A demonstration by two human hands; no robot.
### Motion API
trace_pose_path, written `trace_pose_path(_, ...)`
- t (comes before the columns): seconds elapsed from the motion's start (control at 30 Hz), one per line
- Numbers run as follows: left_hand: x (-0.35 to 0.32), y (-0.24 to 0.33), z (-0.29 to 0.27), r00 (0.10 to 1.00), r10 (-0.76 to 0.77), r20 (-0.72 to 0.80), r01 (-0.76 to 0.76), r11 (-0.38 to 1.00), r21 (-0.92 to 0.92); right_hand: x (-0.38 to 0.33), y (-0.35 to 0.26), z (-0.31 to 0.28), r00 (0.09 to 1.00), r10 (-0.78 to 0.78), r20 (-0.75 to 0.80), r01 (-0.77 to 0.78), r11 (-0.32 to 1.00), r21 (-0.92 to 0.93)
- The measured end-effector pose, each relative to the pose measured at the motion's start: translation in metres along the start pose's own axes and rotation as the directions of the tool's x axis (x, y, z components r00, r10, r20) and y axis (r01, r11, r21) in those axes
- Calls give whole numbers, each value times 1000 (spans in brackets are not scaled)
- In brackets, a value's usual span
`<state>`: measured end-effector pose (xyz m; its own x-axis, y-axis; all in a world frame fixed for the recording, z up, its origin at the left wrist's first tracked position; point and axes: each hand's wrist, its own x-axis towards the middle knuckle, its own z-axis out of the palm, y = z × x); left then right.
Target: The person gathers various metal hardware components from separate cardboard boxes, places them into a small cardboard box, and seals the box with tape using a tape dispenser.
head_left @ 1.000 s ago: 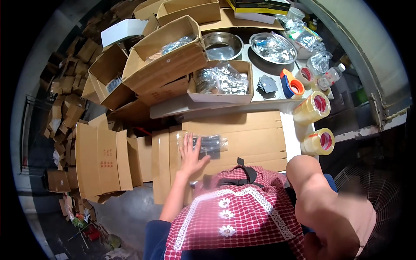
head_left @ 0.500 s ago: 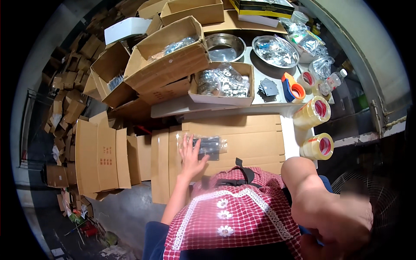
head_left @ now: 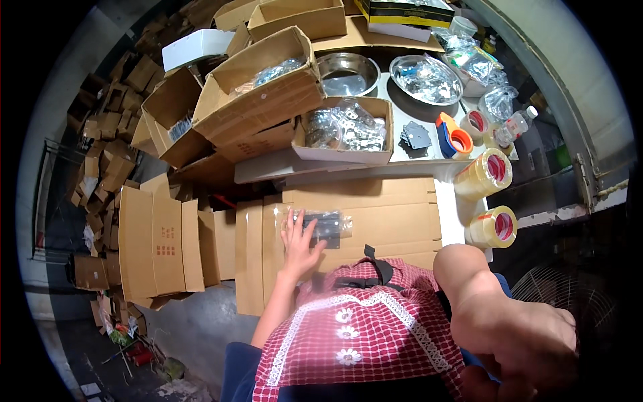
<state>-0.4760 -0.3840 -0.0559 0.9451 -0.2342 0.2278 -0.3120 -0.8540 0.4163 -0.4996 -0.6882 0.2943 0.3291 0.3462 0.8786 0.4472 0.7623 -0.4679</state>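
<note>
A clear plastic bag of dark metal parts (head_left: 329, 225) lies on a flat brown cardboard sheet (head_left: 388, 211) in front of me. My left hand (head_left: 298, 242) rests flat on the bag's left end with the fingers spread. My right hand (head_left: 529, 342) is close to the camera at the lower right, large and blurred, away from the bag. Whether it holds anything cannot be made out. A red checked garment with white trim (head_left: 362, 335) covers my front below the cardboard.
Two rolls of clear tape (head_left: 485, 175) (head_left: 494, 226) sit right of the cardboard, an orange and blue tape dispenser (head_left: 453, 137) behind them. Open cartons of bagged parts (head_left: 343, 128), two steel bowls (head_left: 347, 72) and flattened cartons (head_left: 161, 241) surround the spot. A fan (head_left: 556, 295) stands at lower right.
My right hand has dropped lower and further right, nearer the camera. My left hand stays on the bag with little movement.
</note>
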Motion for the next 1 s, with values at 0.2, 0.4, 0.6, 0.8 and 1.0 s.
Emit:
trace_pose_path(0.2, -1, 2, 0, 1000, 8, -9, -8, 999, -33, 0, -1, 4, 1000, 30, -8, -30, 999, -18)
trace_pose_path(0.4, -2, 5, -2, 999, 22, -43, -23, 999, -38, 1, 1, 9, 998, 64, -20, -64, 997, -39)
trace_pose_path(0.6, -9, 1, -3, 998, 0, -56, -3, 999, -50, -2, -5, 11, 998, 52, -28, -52, 998, -34)
trace_pose_path(0.8, -9, -2, -2, 996, 14, -89, -20, 998, -67, 3, -6, 16, 997, 71, -25, -72, 996, -54)
trace_pose_path(1.0, -12, -2, -4, 995, 7, -98, -12, 998, -57, 6, -1, 20, 992, 120, -39, -122, 990, -73)
